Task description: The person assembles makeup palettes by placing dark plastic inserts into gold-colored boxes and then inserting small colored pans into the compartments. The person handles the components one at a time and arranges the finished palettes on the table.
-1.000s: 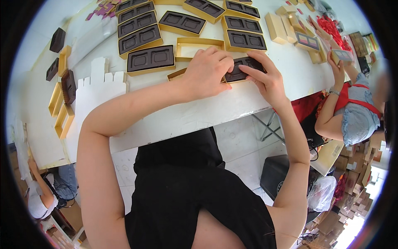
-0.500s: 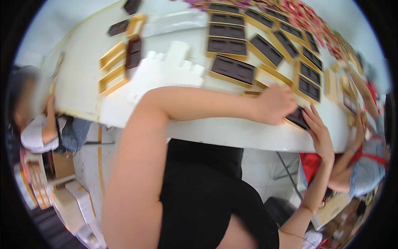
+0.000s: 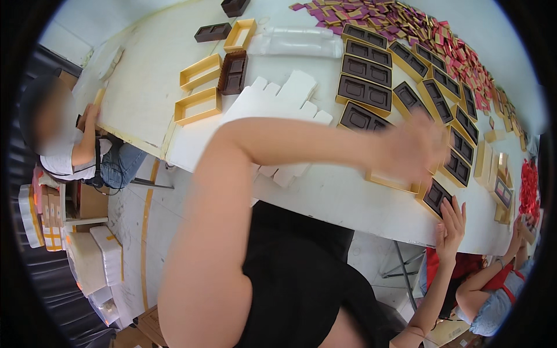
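Observation:
My left hand (image 3: 413, 148), smeared by motion, hangs over the group of gold boxes with dark brown trays; its finger pose is not readable. Below it, an open gold box (image 3: 391, 181) without a visible insert is partly covered. My right hand (image 3: 450, 229) has its fingers stretched out and touches the right end of a gold box with a brown two-well tray (image 3: 436, 197), near the table's front edge. More filled boxes (image 3: 365, 87) stand in a column and slanting rows beyond my hands.
White folded cartons (image 3: 278, 98) lie under and beyond my left forearm. Empty gold boxes (image 3: 198, 106) and a loose brown tray (image 3: 233, 72) stand left of them. Small pink and gold pieces (image 3: 400, 29) heap at the back. Co-workers sit at left (image 3: 81, 145) and right (image 3: 493, 290).
My left hand has lifted off the box at my right hand and moved up and away, blurred. My right hand has drawn back to that box's right end. The whole view has shifted.

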{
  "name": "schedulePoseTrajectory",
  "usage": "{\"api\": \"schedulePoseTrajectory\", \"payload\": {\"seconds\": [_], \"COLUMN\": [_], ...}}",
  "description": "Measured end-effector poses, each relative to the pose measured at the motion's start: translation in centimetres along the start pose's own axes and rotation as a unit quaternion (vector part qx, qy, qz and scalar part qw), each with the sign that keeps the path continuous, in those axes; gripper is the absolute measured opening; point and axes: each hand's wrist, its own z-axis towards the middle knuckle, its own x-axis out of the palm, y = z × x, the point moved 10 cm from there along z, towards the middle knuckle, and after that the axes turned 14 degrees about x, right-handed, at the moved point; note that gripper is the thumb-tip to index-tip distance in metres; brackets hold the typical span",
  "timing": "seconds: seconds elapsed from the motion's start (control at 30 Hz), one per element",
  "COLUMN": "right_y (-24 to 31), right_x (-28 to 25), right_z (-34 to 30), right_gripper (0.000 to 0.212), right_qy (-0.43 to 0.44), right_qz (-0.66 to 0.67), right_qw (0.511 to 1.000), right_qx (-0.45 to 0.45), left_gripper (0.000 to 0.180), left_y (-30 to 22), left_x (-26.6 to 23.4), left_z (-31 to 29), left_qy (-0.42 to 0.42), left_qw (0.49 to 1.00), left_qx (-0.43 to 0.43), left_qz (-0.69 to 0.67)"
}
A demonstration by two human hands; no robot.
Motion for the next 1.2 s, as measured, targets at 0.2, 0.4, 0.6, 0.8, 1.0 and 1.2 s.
{"api": "schedulePoseTrajectory", "payload": {"seconds": [0.2, 0.4, 0.6, 0.8, 1.0, 1.2], "right_y": [4.0, 2.6, 0.0, 1.9, 5.0, 15.7], "right_x": [-1.2, 0.1, 0.2, -1.5, -5.5, -7.7], "right_z": [1.9, 3.9, 2.9, 1.8, -1.9, -1.5], "right_gripper": [0.05, 0.045, 0.05, 0.068, 0.076, 0.083], "right_qy": [-0.08, -0.001, 0.021, -0.092, -0.22, -0.373], "right_qz": [0.016, -0.15, -0.055, -0.079, 0.014, 0.008], "right_qw": [0.997, 0.988, 0.995, 0.991, 0.974, 0.912], "right_qx": [0.01, 0.025, 0.086, 0.054, 0.052, -0.169], "left_gripper": [0.048, 0.045, 0.032, 0.03, 0.029, 0.023], "left_y": [28.0, 26.2, 18.9, 19.7, 18.2, 8.7], "left_x": [-17.2, -23.2, -20.6, -21.1, -23.0, -9.2], "left_z": [-26.8, -35.6, -33.8, -35.9, -35.2, -14.3], "left_qy": [0.299, 0.32, 0.499, 0.393, 0.37, 0.123], "left_qw": [0.711, 0.677, 0.633, 0.677, 0.673, 0.819], "left_qx": [-0.555, -0.609, -0.554, -0.547, -0.526, -0.516], "left_qz": [0.311, 0.262, 0.208, 0.297, 0.365, -0.218]}}
